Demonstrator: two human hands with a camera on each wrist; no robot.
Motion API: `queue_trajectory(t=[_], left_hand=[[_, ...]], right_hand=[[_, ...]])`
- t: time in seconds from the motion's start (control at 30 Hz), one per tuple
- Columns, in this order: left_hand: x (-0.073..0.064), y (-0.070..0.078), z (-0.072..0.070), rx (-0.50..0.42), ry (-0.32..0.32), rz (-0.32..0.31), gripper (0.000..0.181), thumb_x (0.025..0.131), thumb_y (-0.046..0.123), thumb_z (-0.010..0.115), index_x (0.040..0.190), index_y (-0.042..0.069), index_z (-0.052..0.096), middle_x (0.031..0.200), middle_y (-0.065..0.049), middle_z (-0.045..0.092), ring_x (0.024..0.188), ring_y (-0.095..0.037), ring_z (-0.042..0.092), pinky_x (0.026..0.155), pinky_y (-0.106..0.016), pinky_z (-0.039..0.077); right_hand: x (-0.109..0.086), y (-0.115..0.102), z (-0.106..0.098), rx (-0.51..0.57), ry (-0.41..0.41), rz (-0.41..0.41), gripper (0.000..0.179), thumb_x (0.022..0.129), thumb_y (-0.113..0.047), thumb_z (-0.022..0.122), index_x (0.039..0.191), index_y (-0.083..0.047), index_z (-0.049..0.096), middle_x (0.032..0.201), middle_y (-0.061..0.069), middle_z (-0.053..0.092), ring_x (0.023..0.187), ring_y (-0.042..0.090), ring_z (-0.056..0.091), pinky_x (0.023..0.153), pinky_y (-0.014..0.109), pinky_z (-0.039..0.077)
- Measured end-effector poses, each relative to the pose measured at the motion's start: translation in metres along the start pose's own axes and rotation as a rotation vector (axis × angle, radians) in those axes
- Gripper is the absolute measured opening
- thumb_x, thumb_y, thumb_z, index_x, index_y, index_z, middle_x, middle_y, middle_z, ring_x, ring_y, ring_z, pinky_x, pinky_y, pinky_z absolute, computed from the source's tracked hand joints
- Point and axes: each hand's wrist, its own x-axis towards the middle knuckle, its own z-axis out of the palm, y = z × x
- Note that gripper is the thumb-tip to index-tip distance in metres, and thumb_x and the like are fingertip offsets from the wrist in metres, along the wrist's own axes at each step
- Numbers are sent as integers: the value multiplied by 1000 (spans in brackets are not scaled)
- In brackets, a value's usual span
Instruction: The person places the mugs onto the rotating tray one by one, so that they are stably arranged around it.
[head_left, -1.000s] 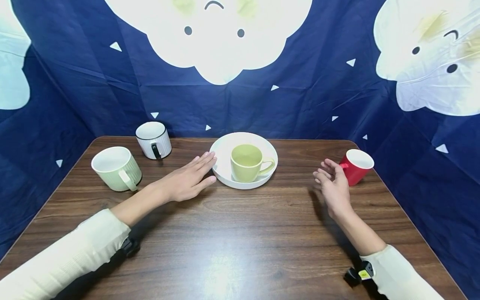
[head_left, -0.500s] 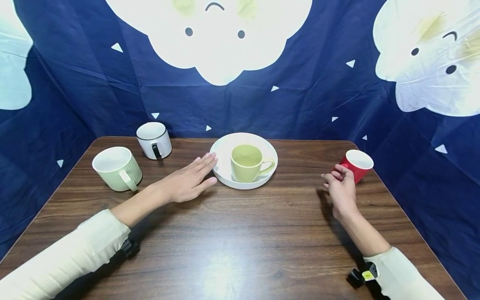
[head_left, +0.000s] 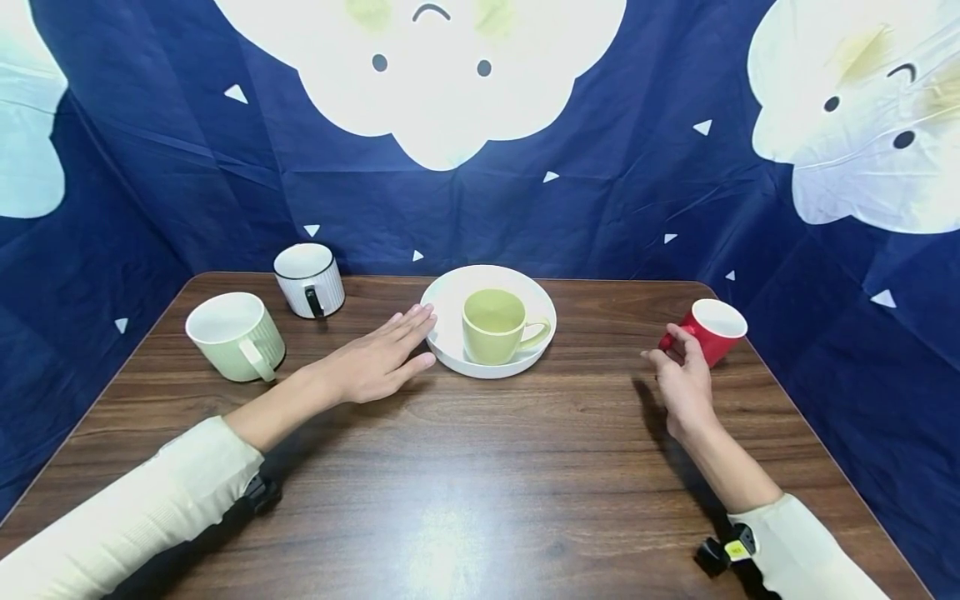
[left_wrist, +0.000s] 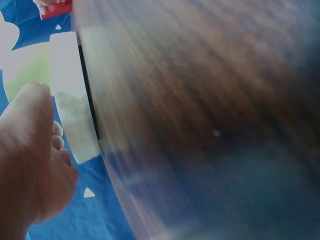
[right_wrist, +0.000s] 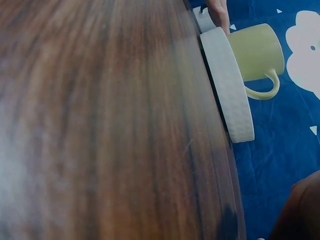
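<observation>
My left hand [head_left: 386,358] lies with straight fingers against the left rim of a white plate [head_left: 536,354]. On that plate stands a yellow-green cup [head_left: 487,333], upright, its handle towards the right. Over at the right, my right hand [head_left: 684,387] pinches the handle of a red mug [head_left: 718,340] with a white inside; the mug stands upright on the table. In the left wrist view, the plate [left_wrist: 75,100] is beyond my left thumb. The right wrist view catches only a dark edge of my right hand [right_wrist: 300,212], and the red mug is outside it.
A pale green mug [head_left: 232,342] stands at the left of the brown wooden table [head_left: 510,467]. Behind it is a white ribbed mug [head_left: 309,283] with a black handle. A blue cloth [head_left: 480,208] with white cloud shapes hangs behind the table's back edge.
My right hand has moved slightly right and towards me, and its fingers have closed on the red mug's handle. The left hand, plate and cup have stayed in place.
</observation>
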Motion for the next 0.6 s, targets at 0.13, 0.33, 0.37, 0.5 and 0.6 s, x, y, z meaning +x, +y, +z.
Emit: queue_trajectory(t=[0.13, 0.33, 0.37, 0.5, 0.6], left_hand=[[0, 1, 0, -9, 1, 4, 75, 123, 49, 41, 179, 2, 25, 191, -16, 14, 179, -33, 11, 146, -57, 16], [1, 0, 0, -6, 4, 7, 75, 123, 49, 40, 179, 2, 24, 190, -17, 14, 179, -34, 12, 146, -57, 16], [1, 0, 0, -4, 2, 6, 75, 123, 49, 40, 179, 2, 24, 191, -16, 14, 179, -33, 12, 146, -57, 16], [1, 0, 0, 0, -2, 2, 75, 123, 49, 40, 179, 3, 23, 191, -16, 13, 179, -33, 11, 146, -56, 16], [2, -1, 1, -1, -6, -1, 75, 123, 49, 40, 179, 3, 23, 191, -15, 12, 179, -33, 10, 146, -57, 15]], right_hand=[[0, 1, 0, 40, 65, -18, 76, 106, -2, 64, 174, -10, 32, 150, 1, 46, 139, 15, 44, 109, 19, 41], [1, 1, -3, 125, 214, -57, 72, 98, 3, 69, 158, -12, 34, 127, -9, 41, 109, 3, 45, 94, 14, 43], [1, 1, -4, 124, 235, -58, 70, 97, 3, 71, 156, -13, 36, 126, -9, 40, 109, 4, 45, 94, 14, 42], [1, 1, -7, 89, 291, -40, 69, 94, -1, 75, 150, -16, 38, 125, -10, 37, 113, 3, 43, 96, 13, 39], [2, 2, -8, 69, 304, -11, 72, 93, -4, 76, 151, -17, 36, 128, -11, 33, 118, 3, 42, 99, 12, 37]])
